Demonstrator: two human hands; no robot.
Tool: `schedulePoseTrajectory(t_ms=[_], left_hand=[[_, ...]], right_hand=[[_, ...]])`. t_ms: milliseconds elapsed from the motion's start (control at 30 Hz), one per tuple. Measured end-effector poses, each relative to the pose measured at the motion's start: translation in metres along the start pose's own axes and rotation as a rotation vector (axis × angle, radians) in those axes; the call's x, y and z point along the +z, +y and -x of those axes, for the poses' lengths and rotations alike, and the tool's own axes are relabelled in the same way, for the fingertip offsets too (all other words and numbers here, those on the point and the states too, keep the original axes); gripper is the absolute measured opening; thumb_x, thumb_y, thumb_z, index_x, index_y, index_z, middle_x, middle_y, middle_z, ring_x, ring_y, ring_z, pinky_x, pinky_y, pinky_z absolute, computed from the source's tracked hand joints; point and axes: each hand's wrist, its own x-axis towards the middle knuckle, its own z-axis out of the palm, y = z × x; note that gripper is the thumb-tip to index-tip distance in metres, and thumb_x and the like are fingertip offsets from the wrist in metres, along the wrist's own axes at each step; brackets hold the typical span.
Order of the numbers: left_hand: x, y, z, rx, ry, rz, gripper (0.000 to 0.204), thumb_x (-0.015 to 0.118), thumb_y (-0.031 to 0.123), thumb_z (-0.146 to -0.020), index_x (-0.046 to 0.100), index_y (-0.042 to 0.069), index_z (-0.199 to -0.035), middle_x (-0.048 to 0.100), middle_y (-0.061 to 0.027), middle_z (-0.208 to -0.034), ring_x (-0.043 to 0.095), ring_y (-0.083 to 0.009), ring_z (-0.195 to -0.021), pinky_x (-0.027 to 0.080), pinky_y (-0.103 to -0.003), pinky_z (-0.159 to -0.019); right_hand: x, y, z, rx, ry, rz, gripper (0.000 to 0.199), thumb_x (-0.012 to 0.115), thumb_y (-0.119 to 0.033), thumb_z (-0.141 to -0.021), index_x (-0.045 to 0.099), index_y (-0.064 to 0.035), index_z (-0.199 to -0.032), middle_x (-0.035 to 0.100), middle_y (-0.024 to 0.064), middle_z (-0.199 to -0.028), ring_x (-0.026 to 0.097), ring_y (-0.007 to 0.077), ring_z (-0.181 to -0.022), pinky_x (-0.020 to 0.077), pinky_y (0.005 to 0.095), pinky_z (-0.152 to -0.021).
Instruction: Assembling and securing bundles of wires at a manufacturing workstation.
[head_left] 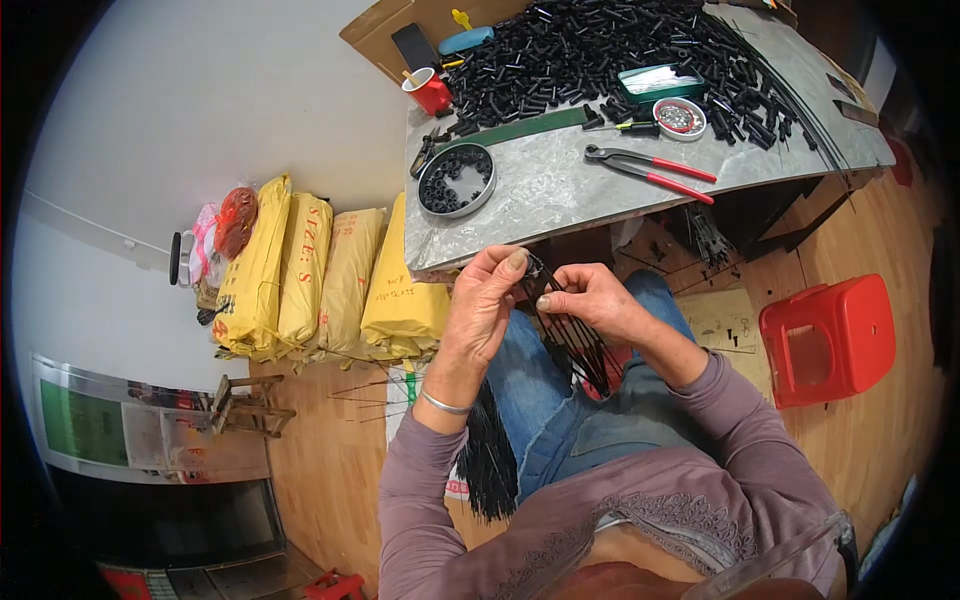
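Observation:
A bundle of thin black ribs (588, 352), much like a bare umbrella frame, hangs between my knees, with its upper end at my fingers. My left hand (490, 295) pinches that upper end between thumb and bent fingers. Lower down and to the right, my right hand (590, 302) is closed on the ribs, its thumb pressed against them. The small fitting between my fingertips is mostly hidden. Beside my left thigh, a thick bunch of black rods (487, 455) hangs down toward the floor.
On the grey table (540, 180) lie a heap of black tubes (570, 50), red-handled pincers (650, 172), a round tin (457, 180) of small black parts and a red mug (428, 92). Yellow sacks (305, 270) stand left; a red stool (830, 340) is at right.

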Motion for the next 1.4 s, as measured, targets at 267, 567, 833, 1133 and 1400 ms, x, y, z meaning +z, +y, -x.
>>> schedulePoseTrajectory(t_ms=[267, 567, 833, 1133, 1400], left_hand=[[-0.002, -0.002, -0.002, 0.078, 0.008, -0.078, 0.021, 0.070, 0.017, -0.086, 0.063, 0.005, -0.100, 0.066, -0.0013, -0.087, 0.058, -0.0075, -0.071, 0.045, -0.021, -0.067], [0.008, -0.007, 0.005, 0.231, 0.020, -0.306, 0.027, 0.070, 0.008, -0.084, 0.063, 0.003, -0.110, 0.064, -0.0009, -0.097, 0.059, -0.0067, -0.085, 0.048, -0.022, -0.078], [0.004, -0.002, 0.009, 0.221, -0.005, -0.278, 0.028, 0.071, 0.008, -0.083, 0.064, 0.004, -0.110, 0.063, 0.0015, -0.092, 0.054, -0.0045, -0.075, 0.043, -0.018, -0.066], [0.014, -0.023, 0.018, 0.355, 0.048, -0.087, 0.030, 0.069, 0.003, -0.082, 0.063, 0.002, -0.111, 0.064, -0.0005, -0.093, 0.055, -0.0060, -0.078, 0.043, -0.019, -0.066], [0.014, -0.031, 0.019, 0.341, 0.016, -0.064, 0.032, 0.069, 0.005, -0.083, 0.061, 0.002, -0.114, 0.064, -0.0019, -0.094, 0.056, -0.0069, -0.079, 0.044, -0.020, -0.068]], right_hand=[[0.002, -0.004, 0.002, 0.023, 0.024, 0.043, 0.014, 0.065, -0.012, -0.087, 0.058, -0.0011, -0.083, 0.062, 0.0051, -0.072, 0.058, 0.0100, -0.064, 0.0471, 0.0240, -0.058], [-0.001, -0.003, 0.000, -0.026, 0.011, 0.064, 0.014, 0.061, -0.015, -0.089, 0.059, -0.0013, -0.087, 0.061, 0.0022, -0.075, 0.055, 0.0085, -0.066, 0.0455, 0.0232, -0.060], [0.000, -0.022, 0.009, -0.136, 0.058, 0.181, 0.022, 0.061, -0.022, -0.090, 0.063, -0.0013, -0.084, 0.059, -0.0007, -0.070, 0.052, 0.0069, -0.064, 0.0430, 0.0235, -0.058], [0.012, -0.024, 0.015, -0.303, 0.280, 0.480, 0.023, 0.063, -0.020, -0.088, 0.063, 0.0023, -0.083, 0.060, 0.0045, -0.066, 0.053, 0.0076, -0.062, 0.0448, 0.0268, -0.056], [0.007, -0.027, 0.020, -0.217, 0.239, 0.461, 0.022, 0.064, -0.020, -0.088, 0.064, 0.0016, -0.083, 0.059, 0.0001, -0.067, 0.052, 0.0050, -0.064, 0.0444, 0.0245, -0.056]])
